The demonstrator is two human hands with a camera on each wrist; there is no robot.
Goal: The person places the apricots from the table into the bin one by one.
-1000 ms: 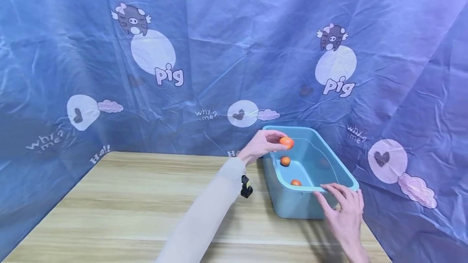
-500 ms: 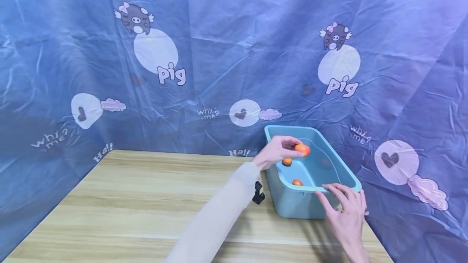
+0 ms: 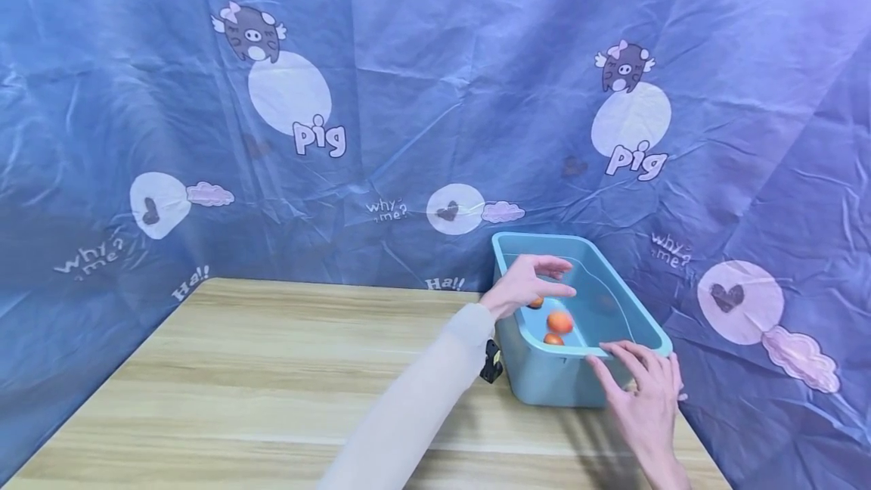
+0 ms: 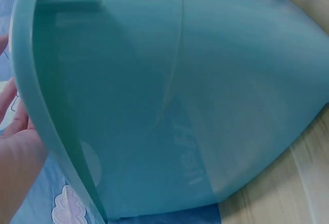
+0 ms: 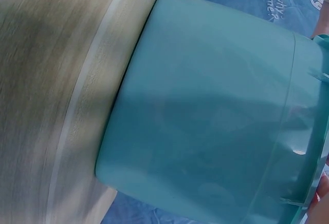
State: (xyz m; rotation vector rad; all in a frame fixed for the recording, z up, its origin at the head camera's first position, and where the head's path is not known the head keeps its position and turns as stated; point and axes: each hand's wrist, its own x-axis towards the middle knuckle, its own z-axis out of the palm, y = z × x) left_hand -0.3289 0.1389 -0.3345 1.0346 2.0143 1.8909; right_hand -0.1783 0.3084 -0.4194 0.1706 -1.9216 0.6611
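A blue-green plastic tub stands at the table's right side, with three orange round fruits in view in it. My left hand reaches over the left rim, thumb and fingers spread apart with nothing between them. Just below its thumb is a larger fruit. A smaller fruit shows close to the near wall, and another fruit is partly hidden behind my left hand. My right hand holds the near rim by its right corner, fingers over the edge and thumb at the front. Both wrist views show mostly the tub's outer walls.
The wooden table spreads out left of the tub. A blue printed cloth hangs behind and along the right side, close to the tub. A black wrist device sits under my left forearm.
My left hand has moved right over the tub and let go of the larger fruit, which is now lower, inside the tub. My right hand has stayed at the rim.
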